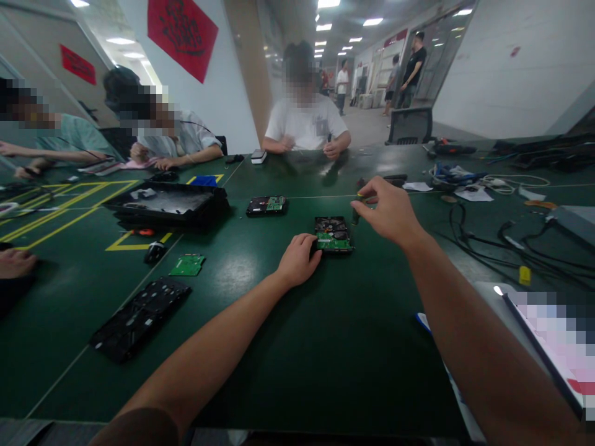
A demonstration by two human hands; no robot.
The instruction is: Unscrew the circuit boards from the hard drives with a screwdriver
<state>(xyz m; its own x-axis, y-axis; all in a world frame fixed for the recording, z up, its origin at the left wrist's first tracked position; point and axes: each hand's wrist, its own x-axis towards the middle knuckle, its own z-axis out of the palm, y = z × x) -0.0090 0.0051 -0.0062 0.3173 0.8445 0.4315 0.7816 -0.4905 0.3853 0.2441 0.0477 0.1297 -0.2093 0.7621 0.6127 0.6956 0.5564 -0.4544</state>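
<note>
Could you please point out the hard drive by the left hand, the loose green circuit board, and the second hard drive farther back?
hard drive (333,234), head view, green board face.
loose green circuit board (187,265), head view, centre.
second hard drive (266,205), head view, top face.

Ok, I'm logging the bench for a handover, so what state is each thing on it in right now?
Hard drive: flat, circuit board up, steadied by left hand.
Right hand: raised beside the drive, fingers pinched on something small.
Second hard drive: flat, board up, untouched.
Loose green circuit board: lying flat, alone.
Black tray: open, on the table.
</note>
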